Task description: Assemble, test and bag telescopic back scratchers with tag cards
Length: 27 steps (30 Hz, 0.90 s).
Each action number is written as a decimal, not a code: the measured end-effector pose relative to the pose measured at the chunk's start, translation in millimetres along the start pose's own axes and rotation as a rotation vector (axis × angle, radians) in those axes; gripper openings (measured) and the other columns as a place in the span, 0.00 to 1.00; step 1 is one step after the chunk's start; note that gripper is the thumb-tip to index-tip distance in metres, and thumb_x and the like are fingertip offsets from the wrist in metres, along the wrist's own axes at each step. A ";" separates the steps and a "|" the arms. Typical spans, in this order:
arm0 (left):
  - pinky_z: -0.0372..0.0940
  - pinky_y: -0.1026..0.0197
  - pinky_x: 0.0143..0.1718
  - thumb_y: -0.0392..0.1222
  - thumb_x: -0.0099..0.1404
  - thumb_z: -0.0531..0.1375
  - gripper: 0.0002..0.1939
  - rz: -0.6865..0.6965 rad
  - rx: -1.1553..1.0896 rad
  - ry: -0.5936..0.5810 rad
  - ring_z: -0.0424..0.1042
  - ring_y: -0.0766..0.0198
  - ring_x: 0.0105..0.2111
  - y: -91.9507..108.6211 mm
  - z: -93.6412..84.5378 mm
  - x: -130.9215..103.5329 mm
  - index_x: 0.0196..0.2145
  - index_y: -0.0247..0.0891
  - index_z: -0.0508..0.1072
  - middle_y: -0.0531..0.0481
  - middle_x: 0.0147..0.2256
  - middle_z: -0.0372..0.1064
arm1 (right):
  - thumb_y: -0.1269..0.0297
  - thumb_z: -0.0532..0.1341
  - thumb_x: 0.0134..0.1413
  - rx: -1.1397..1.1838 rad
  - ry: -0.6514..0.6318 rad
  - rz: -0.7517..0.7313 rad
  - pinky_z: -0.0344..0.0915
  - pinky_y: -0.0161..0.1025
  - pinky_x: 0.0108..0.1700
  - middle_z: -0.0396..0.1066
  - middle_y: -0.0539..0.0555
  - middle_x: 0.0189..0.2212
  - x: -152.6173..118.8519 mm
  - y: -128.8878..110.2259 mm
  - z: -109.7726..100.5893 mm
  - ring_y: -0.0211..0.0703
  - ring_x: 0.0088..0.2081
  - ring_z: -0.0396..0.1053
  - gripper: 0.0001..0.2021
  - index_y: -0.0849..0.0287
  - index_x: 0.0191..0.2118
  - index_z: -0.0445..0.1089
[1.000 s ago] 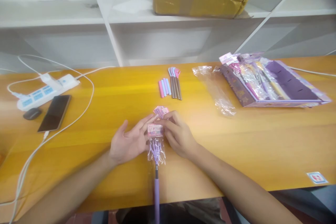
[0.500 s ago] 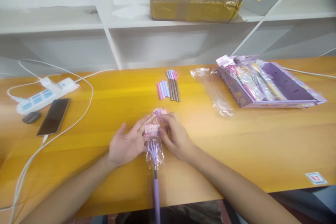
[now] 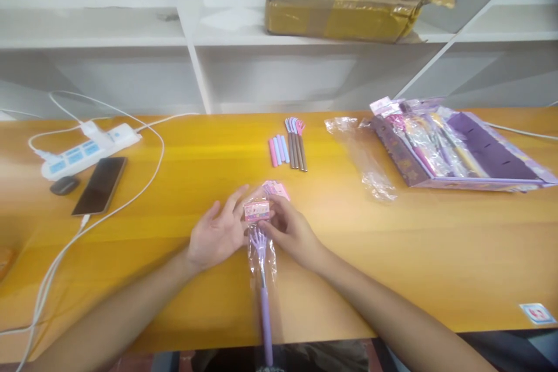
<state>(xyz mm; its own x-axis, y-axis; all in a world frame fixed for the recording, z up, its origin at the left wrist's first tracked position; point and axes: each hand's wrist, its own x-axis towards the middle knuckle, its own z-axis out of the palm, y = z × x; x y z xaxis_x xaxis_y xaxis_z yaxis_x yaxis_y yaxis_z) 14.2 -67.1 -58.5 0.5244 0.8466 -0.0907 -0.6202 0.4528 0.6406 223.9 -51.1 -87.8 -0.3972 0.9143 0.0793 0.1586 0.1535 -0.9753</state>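
A purple back scratcher (image 3: 266,319) lies lengthwise in front of me in a clear plastic bag (image 3: 272,267), its hand-shaped head near the pink printed header card (image 3: 257,211). My right hand (image 3: 293,231) pinches the card from the right, thumb at its lower edge. On the other side, my left hand (image 3: 220,233) has its palm turned up and fingers stretched out, with the fingertips touching the card and partly hidden behind it. More pink cards (image 3: 276,188) show just beyond my fingers.
Several short coloured tubes (image 3: 279,150) and back scratcher rods (image 3: 296,145) lie beyond my hands. A purple display box (image 3: 497,145) with bagged scratchers stands right, beside loose clear wrapping (image 3: 377,177). Left are a power strip (image 3: 91,151), phone (image 3: 99,186) and cables. A taped parcel (image 3: 344,9) sits on the shelf.
The back scratcher has shifted slightly upward, and its handle end now shows. My right thumb has moved to the card's lower edge. The whole view has shifted a little.
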 end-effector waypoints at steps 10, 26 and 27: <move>0.56 0.41 0.67 0.53 0.74 0.59 0.32 0.044 0.089 -0.023 0.58 0.46 0.70 -15.6 -4.4 -3.3 0.71 0.62 0.53 0.48 0.78 0.40 | 0.70 0.64 0.65 -0.400 0.117 -0.274 0.70 0.37 0.34 0.66 0.54 0.43 2.0 -0.4 -7.4 0.34 0.30 0.66 0.14 0.52 0.54 0.73; 0.64 0.48 0.62 0.43 0.69 0.68 0.22 -0.111 0.437 0.159 0.73 0.50 0.59 -26.7 -23.5 -0.8 0.59 0.41 0.75 0.40 0.58 0.74 | 0.71 0.60 0.68 -0.626 0.053 -0.367 0.72 0.36 0.34 0.68 0.57 0.48 0.1 -2.1 -11.2 0.38 0.36 0.72 0.07 0.54 0.48 0.69; 0.63 0.47 0.64 0.43 0.69 0.68 0.22 -0.107 0.452 0.155 0.72 0.49 0.60 -27.4 -24.9 -0.6 0.60 0.41 0.75 0.40 0.59 0.74 | 0.70 0.60 0.69 -0.640 0.059 -0.381 0.73 0.36 0.35 0.68 0.57 0.48 0.1 -1.9 -10.9 0.39 0.37 0.72 0.05 0.55 0.47 0.69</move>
<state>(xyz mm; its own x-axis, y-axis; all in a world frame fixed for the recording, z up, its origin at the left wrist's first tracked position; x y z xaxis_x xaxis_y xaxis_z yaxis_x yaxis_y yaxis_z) 16.4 -73.0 -95.0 0.4572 0.8492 -0.2642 -0.2344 0.4016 0.8853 233.5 -47.2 -83.7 -0.4835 0.7698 0.4166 0.5217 0.6356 -0.5691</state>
